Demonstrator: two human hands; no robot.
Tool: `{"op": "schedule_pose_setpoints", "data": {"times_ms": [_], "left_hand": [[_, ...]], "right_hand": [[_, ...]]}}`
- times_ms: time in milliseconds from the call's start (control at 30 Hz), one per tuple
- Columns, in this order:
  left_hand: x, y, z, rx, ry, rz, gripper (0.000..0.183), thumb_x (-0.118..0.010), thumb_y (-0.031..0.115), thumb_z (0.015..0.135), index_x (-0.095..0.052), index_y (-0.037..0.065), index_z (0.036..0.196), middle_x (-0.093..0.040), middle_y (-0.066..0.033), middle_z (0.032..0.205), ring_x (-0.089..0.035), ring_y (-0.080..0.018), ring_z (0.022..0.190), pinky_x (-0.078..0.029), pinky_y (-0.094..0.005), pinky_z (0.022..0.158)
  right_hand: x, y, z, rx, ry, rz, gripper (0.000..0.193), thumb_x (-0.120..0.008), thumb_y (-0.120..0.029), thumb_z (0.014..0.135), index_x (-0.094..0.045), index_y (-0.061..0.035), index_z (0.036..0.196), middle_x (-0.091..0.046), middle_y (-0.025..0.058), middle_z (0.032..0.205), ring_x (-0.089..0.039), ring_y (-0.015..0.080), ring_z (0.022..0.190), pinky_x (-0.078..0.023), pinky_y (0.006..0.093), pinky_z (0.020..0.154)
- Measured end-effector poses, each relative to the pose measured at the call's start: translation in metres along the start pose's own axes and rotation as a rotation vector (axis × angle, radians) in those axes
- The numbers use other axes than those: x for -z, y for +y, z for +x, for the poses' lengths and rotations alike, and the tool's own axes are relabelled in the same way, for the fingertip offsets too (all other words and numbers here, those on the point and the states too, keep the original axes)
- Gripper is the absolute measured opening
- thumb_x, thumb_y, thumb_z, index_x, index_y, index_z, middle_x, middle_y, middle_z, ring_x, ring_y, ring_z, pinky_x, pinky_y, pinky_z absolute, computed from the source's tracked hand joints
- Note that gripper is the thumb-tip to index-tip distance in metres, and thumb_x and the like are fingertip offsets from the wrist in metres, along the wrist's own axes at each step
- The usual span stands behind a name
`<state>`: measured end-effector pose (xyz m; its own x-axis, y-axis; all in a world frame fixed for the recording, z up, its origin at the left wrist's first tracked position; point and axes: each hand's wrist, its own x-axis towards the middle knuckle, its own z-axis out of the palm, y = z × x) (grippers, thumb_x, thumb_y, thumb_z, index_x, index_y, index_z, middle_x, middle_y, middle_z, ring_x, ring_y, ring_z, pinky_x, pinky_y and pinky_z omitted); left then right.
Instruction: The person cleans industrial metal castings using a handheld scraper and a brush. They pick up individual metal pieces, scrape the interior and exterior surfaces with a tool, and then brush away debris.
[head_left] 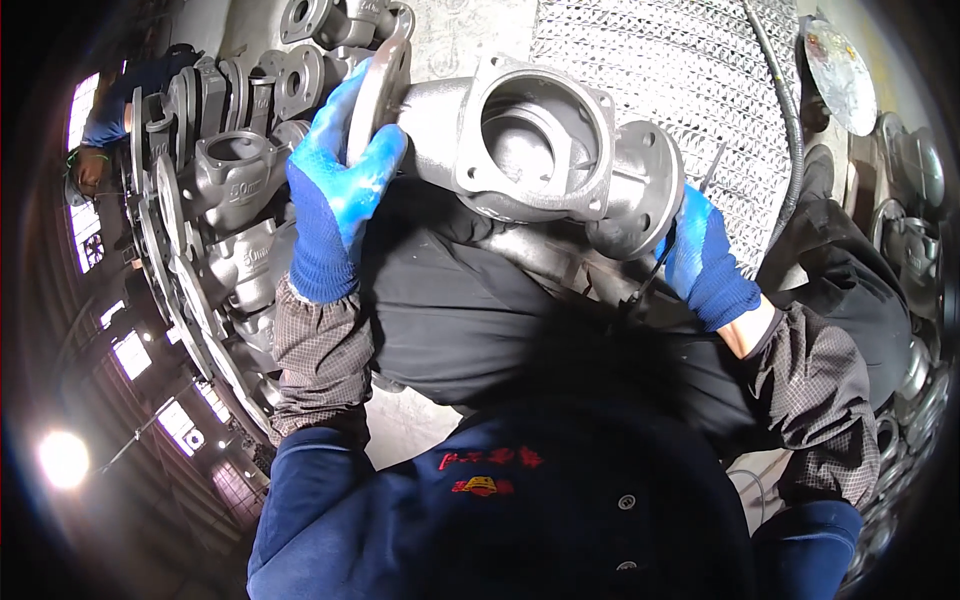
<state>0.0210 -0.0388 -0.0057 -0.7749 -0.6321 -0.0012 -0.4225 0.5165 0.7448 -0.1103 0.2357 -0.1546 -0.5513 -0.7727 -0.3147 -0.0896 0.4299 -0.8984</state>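
You best steadied the grey valve body (525, 150) over your legs (450, 290) with even support, your left hand (340, 170) clasping the left flange (378, 95) and your right hand (697, 250) gripping the right flange (648, 190).

A pale concrete floor (470, 35) is exposed at the top of the view. Beside it a ribbed, light grey mat (640, 70) is laid, along whose right side a dark hose (790, 110) is draped. At the left, grey flanged valve bodies (235, 175) are massed closely together; the surface by which they are borne is hidden.
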Motion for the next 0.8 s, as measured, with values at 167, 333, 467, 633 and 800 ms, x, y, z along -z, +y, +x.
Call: {"op": "schedule_pose_setpoints", "data": {"times_ms": [167, 333, 467, 633, 800], "left_hand": [[0.004, -0.011, 0.001, 0.230, -0.006, -0.198, 0.050, -0.065, 0.019, 0.084, -0.054, -0.004, 0.127, -0.062, -0.0084, 0.108, -0.058, -0.0127, 0.093, -0.046, -0.0266, 0.084], [0.004, -0.010, 0.005, 0.299, -0.036, -0.245, 0.052, -0.066, 0.028, 0.087, -0.054, -0.006, 0.125, -0.062, -0.0091, 0.107, -0.058, -0.0146, 0.095, -0.046, -0.0268, 0.085], [0.003, -0.018, 0.003, 0.349, -0.004, -0.272, 0.051, -0.066, 0.028, 0.087, -0.055, -0.006, 0.124, -0.063, -0.0097, 0.106, -0.059, -0.0157, 0.096, -0.047, -0.0283, 0.086], [0.002, -0.009, 0.006, 0.319, -0.064, -0.301, 0.050, -0.066, 0.025, 0.087, -0.053, -0.006, 0.125, -0.062, -0.0100, 0.107, -0.059, -0.0155, 0.097, -0.047, -0.0281, 0.086], [-0.001, 0.003, 0.006, 0.306, -0.060, -0.291, 0.055, -0.065, 0.028, 0.088, -0.051, -0.008, 0.127, -0.062, -0.0110, 0.109, -0.058, -0.0160, 0.098, -0.047, -0.0285, 0.087]], "right_hand": [[0.007, -0.012, 0.026, -0.124, 0.100, 0.374, 0.041, -0.043, -0.030, 0.098, -0.054, 0.0014, 0.122, -0.063, 0.0102, 0.109, -0.060, 0.0164, 0.094, -0.050, 0.0286, 0.083], [0.018, -0.042, 0.049, -0.226, 0.119, 0.454, 0.049, -0.040, -0.038, 0.100, -0.053, 0.0025, 0.124, -0.062, 0.0111, 0.112, -0.060, 0.0156, 0.098, -0.049, 0.0275, 0.085], [0.017, -0.035, 0.057, -0.269, 0.123, 0.476, 0.050, -0.040, -0.039, 0.100, -0.053, 0.0026, 0.124, -0.063, 0.0113, 0.111, -0.061, 0.0159, 0.097, -0.050, 0.0278, 0.085], [0.020, -0.030, 0.059, -0.307, 0.139, 0.486, 0.051, -0.040, -0.041, 0.100, -0.054, 0.0028, 0.123, -0.063, 0.0114, 0.110, -0.061, 0.0162, 0.096, -0.050, 0.0280, 0.084], [0.022, -0.022, 0.060, -0.335, 0.145, 0.529, 0.053, -0.040, -0.042, 0.099, -0.054, 0.0030, 0.123, -0.063, 0.0116, 0.109, -0.062, 0.0165, 0.095, -0.051, 0.0283, 0.082]]}}
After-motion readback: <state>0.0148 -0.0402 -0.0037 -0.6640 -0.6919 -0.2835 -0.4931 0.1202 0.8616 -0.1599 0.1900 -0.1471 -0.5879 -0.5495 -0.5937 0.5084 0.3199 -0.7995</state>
